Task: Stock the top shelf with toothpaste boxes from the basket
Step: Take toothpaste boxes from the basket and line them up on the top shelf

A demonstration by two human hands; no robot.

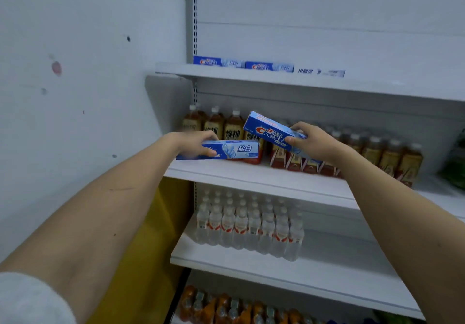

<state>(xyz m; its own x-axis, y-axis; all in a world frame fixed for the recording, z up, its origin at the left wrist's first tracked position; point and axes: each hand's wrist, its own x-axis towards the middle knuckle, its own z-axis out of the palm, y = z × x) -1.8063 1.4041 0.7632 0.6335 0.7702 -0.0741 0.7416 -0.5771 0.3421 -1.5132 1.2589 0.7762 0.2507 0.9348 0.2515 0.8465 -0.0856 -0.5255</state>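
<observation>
My left hand (193, 143) grips a blue toothpaste box (232, 150) by its left end, holding it level in front of the second shelf. My right hand (312, 142) grips another blue toothpaste box (268, 130) by its right end, tilted with its left end raised. The top shelf (276, 80) is above both hands. Along its back stand two blue toothpaste boxes (217, 61) (269, 66) and a white one (320, 72), side by side. The basket is not in view.
The second shelf (251, 175) carries brown tea bottles (214, 122) and red cartons. Clear water bottles (249, 223) fill the shelf below, orange drink bottles (221, 308) the lowest. A white wall is at left and a yellow object (151, 248) stands beside the shelving.
</observation>
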